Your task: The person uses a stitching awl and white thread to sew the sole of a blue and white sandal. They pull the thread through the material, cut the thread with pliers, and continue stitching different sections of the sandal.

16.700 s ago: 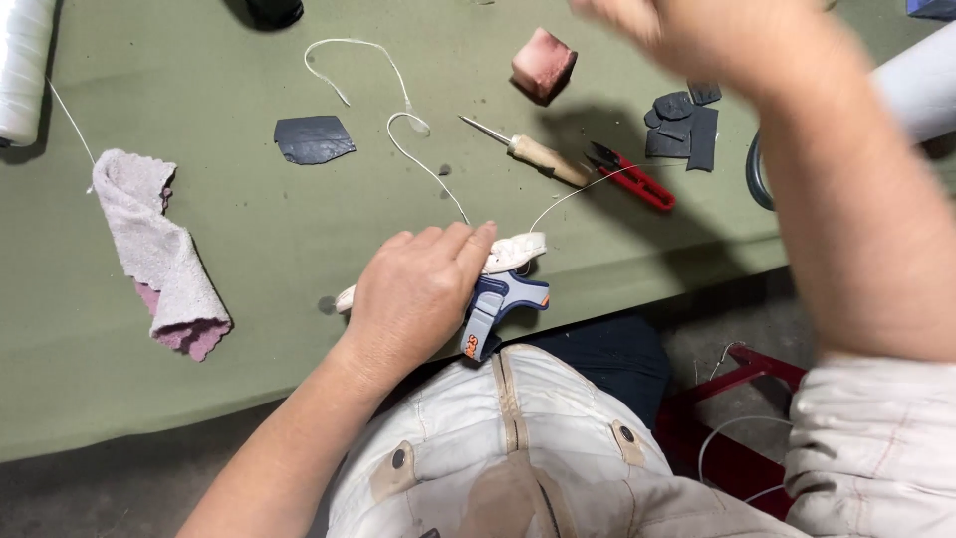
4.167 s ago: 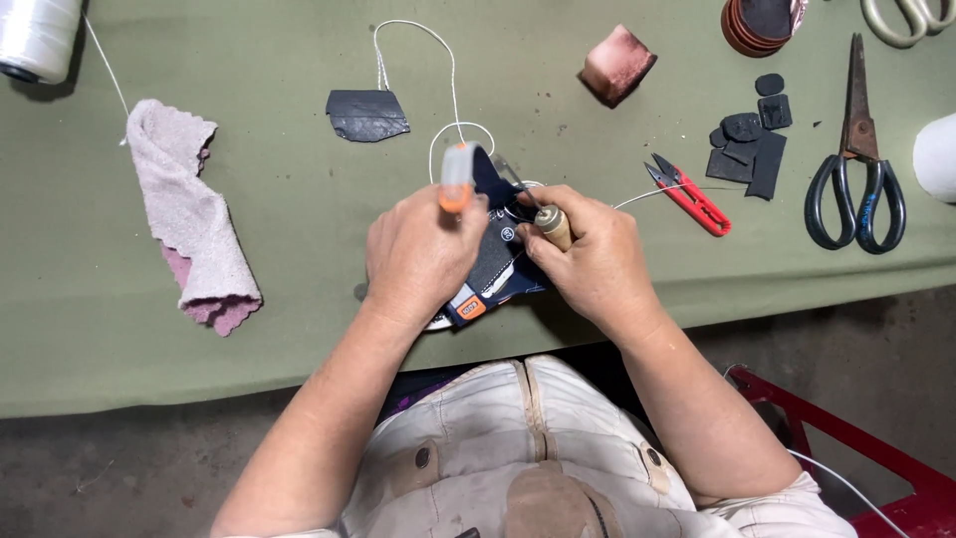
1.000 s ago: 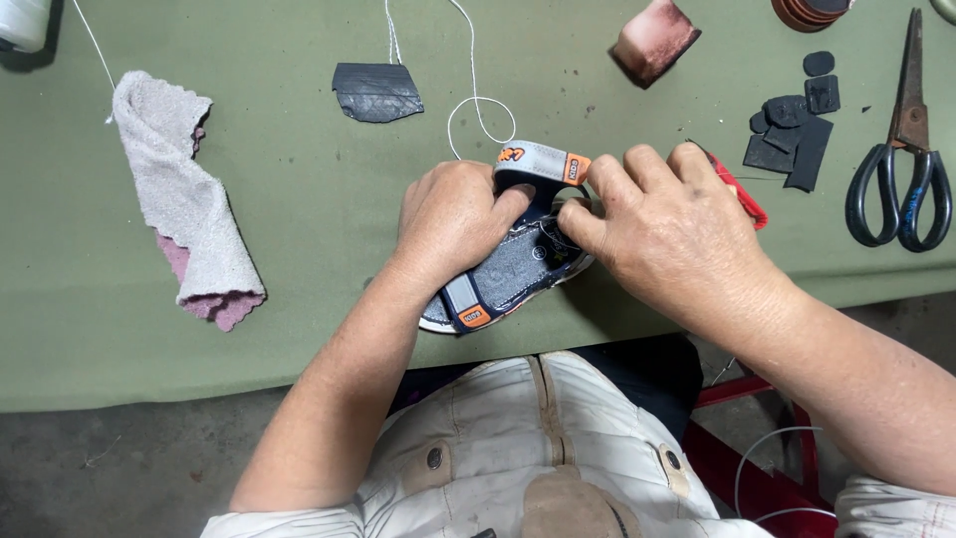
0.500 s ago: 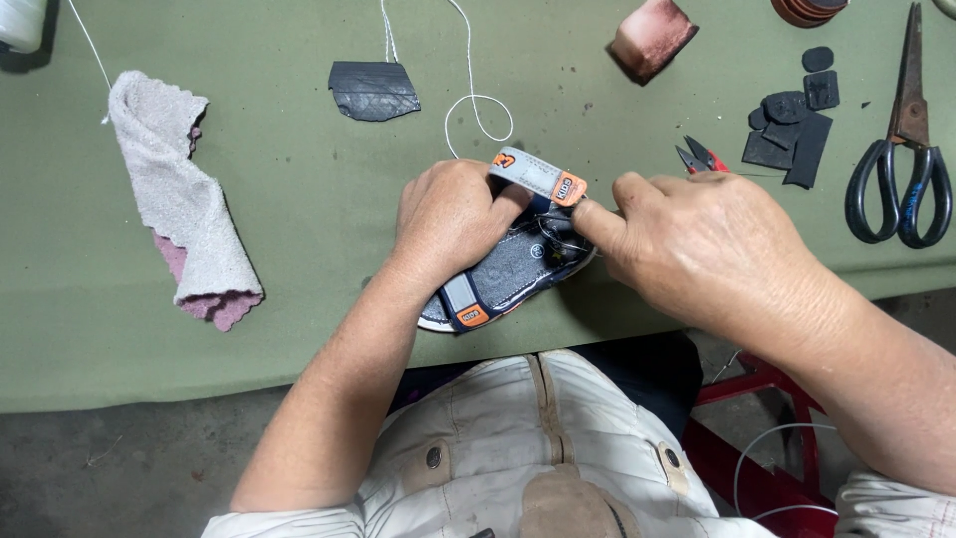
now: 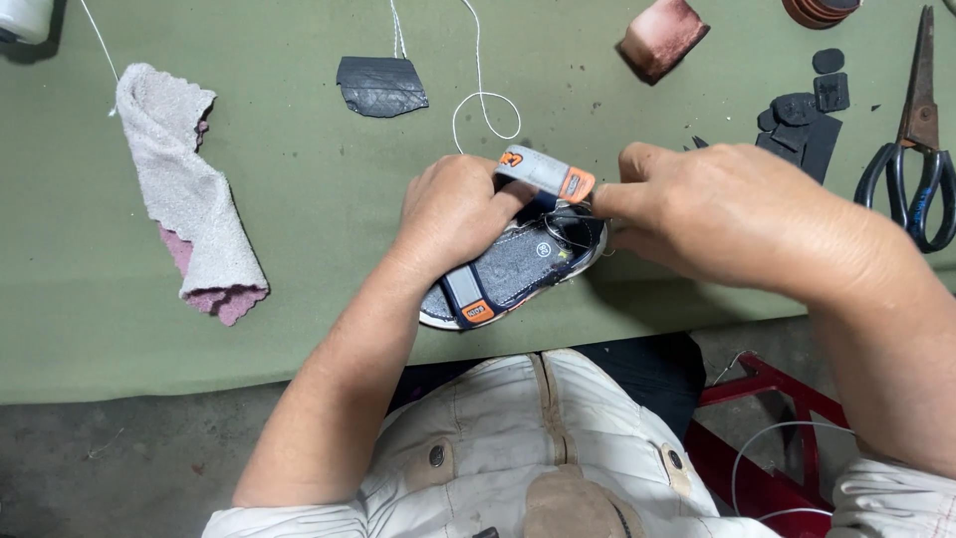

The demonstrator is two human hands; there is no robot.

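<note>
A small child's sandal [image 5: 508,279] with navy and grey straps and orange tabs lies at the front edge of the green table [image 5: 299,199]. My left hand [image 5: 453,214] grips it across the middle, thumb against the grey strap [image 5: 543,171]. My right hand [image 5: 732,214] pinches at the sandal's heel end, where a loop of dark thread [image 5: 568,229] shows; what the fingers hold is hidden. A white thread [image 5: 476,95] runs from behind the sandal toward the far edge.
A grey-pink rag [image 5: 189,199] lies left. A dark rubber patch [image 5: 378,87] and a pink block [image 5: 662,35] lie beyond the sandal. Black rubber scraps [image 5: 807,115] and scissors [image 5: 911,149] lie right. A red stool frame [image 5: 767,438] stands below.
My right hand has shifted right along the sandal's heel end. The red-handled tool, seen beside the hand half a second ago, is hidden now. My left hand has kept its hold.
</note>
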